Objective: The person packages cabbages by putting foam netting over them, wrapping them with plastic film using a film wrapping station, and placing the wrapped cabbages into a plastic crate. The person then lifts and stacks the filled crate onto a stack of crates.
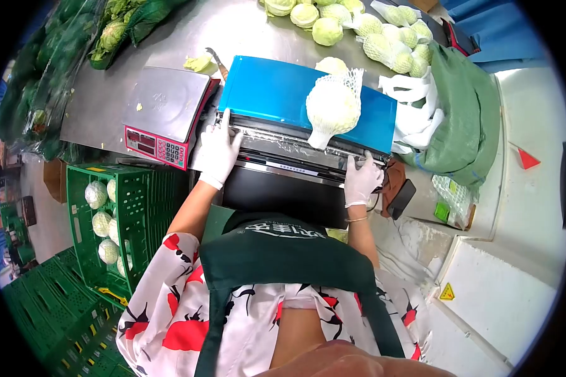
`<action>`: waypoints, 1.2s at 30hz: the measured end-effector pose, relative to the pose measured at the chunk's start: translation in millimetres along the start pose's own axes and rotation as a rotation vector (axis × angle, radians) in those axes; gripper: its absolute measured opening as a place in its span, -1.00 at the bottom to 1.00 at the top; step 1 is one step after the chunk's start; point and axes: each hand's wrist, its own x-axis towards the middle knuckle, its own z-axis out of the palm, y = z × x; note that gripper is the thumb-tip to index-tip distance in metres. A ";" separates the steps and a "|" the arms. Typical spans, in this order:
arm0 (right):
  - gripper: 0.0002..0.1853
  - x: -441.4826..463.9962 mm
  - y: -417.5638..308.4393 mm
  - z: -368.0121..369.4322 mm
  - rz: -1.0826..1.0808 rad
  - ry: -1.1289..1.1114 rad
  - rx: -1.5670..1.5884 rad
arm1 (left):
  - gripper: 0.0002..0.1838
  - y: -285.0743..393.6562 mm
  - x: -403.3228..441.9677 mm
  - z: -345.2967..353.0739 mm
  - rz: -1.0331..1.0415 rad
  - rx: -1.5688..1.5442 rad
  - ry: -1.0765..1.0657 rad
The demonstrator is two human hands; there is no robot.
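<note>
- The machine with a blue top [264,94] is right at the fingers. Its long front edge runs from one hand to the other.
- The left hand [219,151] wears a white glove. Its fingers touch the left end of that edge, and one finger points up.
- The right hand [363,181] wears a white glove too. Its fingers are a bit bent and touch the right end. It is hard to tell if the fingers of either hand pinch something or just rest there.
- A cabbage in a white net [333,110] lies on the blue top, between the two hands but nearer the right fingers. Its net tail reaches over the front edge.
- The cabbage could roll off, because it is round and the top looks smooth. A bump or a tilt could do it.
- The tail could get stuck in the gap by the edge if it slips down. Fingers so near the gap could get pinched.
- Left of the left fingers, toward the body, a green crate [148,207] holds round things in white nets [95,195].
- Far past the left fingers, a green net bag [132,34] holds leafy cabbage.
- Far past the right fingers, white net bags [383,47] hold pale cabbages.
- Right of the right fingers is a big green sack [468,119]. Its inside does not show.
</note>
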 end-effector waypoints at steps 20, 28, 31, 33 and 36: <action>0.22 156.4 -36.8 -129.0 -0.458 -0.576 0.713 | 0.10 82.7 142.0 -64.8 0.433 -0.851 -0.293; 0.39 160.3 -59.9 -5.0 -0.512 -0.822 0.837 | 0.36 104.7 153.6 26.1 0.436 -1.043 -0.763; 0.21 129.9 -61.4 -11.2 -0.354 -0.865 0.971 | 0.08 98.7 133.5 11.5 0.205 -1.362 -0.954; -0.08 100.2 -71.5 -29.0 -0.237 -0.897 1.085 | -0.05 94.2 111.3 -1.9 0.055 -1.431 -1.032; -0.19 57.1 -69.9 -50.2 0.022 -0.971 1.078 | -0.21 88.6 63.5 -36.2 -0.163 -1.559 -1.124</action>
